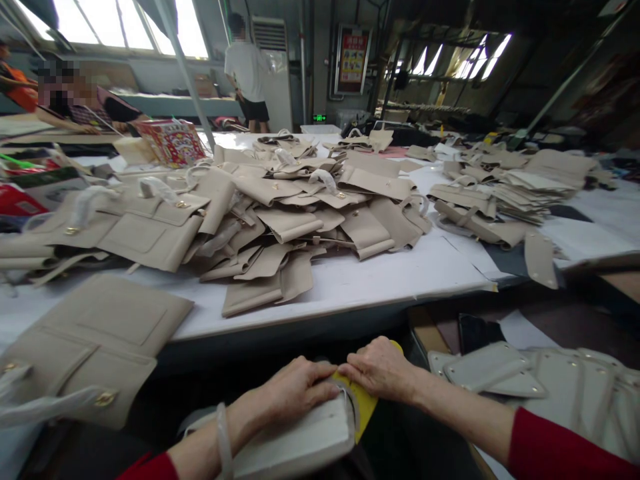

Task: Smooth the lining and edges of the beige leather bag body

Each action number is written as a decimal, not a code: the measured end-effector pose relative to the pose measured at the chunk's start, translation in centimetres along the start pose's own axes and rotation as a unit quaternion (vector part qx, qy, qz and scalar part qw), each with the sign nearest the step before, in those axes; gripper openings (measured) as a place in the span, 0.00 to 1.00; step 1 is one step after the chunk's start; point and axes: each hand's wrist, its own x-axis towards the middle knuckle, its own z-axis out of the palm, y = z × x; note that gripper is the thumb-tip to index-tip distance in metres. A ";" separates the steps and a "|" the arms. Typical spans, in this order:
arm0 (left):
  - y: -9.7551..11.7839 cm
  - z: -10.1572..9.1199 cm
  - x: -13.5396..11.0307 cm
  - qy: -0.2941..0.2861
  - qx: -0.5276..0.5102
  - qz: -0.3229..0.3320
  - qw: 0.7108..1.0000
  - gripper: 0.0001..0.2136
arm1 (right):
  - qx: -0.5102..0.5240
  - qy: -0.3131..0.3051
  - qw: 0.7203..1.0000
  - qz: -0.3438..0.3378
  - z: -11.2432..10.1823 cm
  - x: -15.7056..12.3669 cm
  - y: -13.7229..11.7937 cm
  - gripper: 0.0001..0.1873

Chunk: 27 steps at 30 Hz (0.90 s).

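Before the white table (400, 283), I have the left hand (299, 383) clasping the pale bag (295, 443), the right hand (377, 367) gripping the yellow piece (367, 403); a skewed tug might crease either.

A red framed notice (353, 60) hangs on the back wall (319, 73), above and right of a green exit sign (319, 119). A person in a white shirt (247, 72) stands beside a tall louvred cabinet (278, 87). A red patterned carton (173, 142) sits just left of a slanting metal pole (185, 66).
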 end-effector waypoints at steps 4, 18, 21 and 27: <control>-0.2 0.3 0.1 0.008 0.017 0.003 1.000 0.14 | 0.010 -0.014 1.000 0.026 0.2 -0.3 -0.6 0.29; -0.6 0.9 -0.2 0.009 0.001 0.009 1.000 0.21 | 0.047 -0.007 0.987 0.154 1.6 -2.0 -4.7 0.29; -0.6 0.7 -0.3 -0.013 -0.021 0.012 1.000 0.21 | 0.064 0.002 0.983 0.172 1.7 -2.2 -5.5 0.28; -1.4 -2.5 -3.3 0.027 -0.031 -0.032 0.999 0.27 | 0.140 0.033 0.972 0.188 1.4 -2.1 -3.5 0.34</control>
